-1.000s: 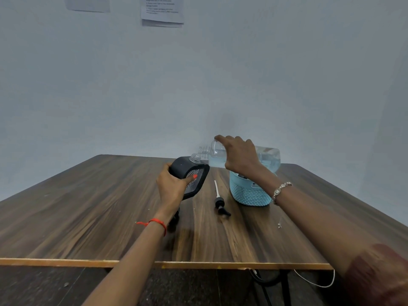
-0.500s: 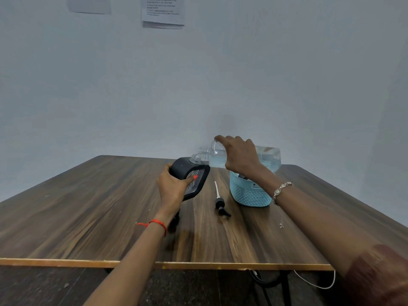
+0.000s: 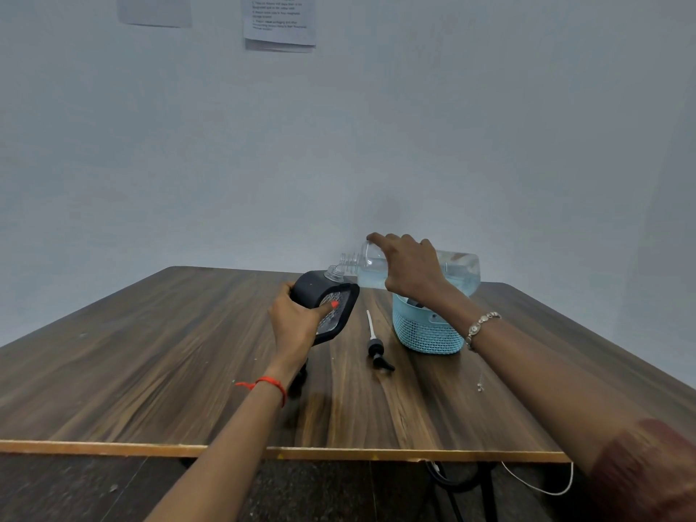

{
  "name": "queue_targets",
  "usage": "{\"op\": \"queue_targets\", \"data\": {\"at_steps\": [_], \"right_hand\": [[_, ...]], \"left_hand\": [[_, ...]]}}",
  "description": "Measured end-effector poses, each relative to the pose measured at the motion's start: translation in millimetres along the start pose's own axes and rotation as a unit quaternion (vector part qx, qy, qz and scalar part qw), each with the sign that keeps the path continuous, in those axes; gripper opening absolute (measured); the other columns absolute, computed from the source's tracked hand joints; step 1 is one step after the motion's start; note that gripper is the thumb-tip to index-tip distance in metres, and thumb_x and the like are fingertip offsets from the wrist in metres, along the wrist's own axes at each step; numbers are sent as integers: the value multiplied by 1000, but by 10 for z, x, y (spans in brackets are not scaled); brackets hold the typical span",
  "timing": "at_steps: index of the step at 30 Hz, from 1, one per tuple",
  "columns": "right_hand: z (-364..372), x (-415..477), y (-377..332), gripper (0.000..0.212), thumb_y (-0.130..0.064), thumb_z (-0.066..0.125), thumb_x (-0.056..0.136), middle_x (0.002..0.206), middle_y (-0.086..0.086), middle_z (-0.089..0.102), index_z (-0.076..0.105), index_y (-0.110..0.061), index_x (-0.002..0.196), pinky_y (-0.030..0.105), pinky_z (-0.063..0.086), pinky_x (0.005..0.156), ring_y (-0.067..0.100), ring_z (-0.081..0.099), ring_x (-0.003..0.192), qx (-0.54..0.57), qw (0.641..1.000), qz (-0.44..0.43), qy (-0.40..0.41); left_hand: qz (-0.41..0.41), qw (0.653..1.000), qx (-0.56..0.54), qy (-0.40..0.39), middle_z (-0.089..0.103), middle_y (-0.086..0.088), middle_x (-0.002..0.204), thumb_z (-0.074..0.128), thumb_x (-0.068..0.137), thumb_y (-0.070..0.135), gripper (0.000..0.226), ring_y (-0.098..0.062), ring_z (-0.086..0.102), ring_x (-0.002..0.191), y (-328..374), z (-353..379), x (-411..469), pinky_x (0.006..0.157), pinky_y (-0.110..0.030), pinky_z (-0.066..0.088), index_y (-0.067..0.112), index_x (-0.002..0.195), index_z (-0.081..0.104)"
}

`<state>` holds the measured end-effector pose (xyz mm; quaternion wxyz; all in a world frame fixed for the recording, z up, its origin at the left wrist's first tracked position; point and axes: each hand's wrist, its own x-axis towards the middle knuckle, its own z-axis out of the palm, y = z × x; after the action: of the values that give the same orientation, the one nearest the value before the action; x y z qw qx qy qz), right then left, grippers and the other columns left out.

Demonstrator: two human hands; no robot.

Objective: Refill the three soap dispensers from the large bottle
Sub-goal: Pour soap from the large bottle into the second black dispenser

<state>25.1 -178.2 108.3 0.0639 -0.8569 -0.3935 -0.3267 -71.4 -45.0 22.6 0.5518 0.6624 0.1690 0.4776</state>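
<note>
- Since the earlier frames almost nothing has been moved: the bottle [image 3: 461, 271] is kept tipped, its mouth just beside the dispenser [image 3: 314, 290] neck.
- The dispenser is found at 9 o'clock of the right hand [image 3: 410, 269]; the bottle's long axis is laid 3-to-9, mouth at 9.
- The bottle is gripped from above by the right fingers, wrist raised; the dispenser is wrapped by the left hand [image 3: 297, 320], thumb across its face.
- A pump [image 3: 376, 348] is laid on the bench [image 3: 150, 352] at 6 o'clock, beside the basket [image 3: 425, 333].

Wood table [image 3: 150, 371], light blue mesh basket [image 3: 425, 335] standing toward its far right, printed sheet [image 3: 278, 20] and blank sheet [image 3: 154, 11] on pale wall [image 3: 489, 126], white cable [image 3: 542, 488] below table edge.
</note>
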Motion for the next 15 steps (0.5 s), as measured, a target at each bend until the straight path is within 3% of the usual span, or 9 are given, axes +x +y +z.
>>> {"op": "queue_targets", "data": {"at_steps": [15], "right_hand": [[-4,-2,-5,68,0,57,72,109,5,59,38,-22,134,38,38,83,29,54,97,-5,1000,-2,-3]], "left_hand": [[-6,1000,-10,1,62,-2,89,86,59,5,50,-16,59,78,-20,5,-4,58,-15,44,15,95,53]]}}
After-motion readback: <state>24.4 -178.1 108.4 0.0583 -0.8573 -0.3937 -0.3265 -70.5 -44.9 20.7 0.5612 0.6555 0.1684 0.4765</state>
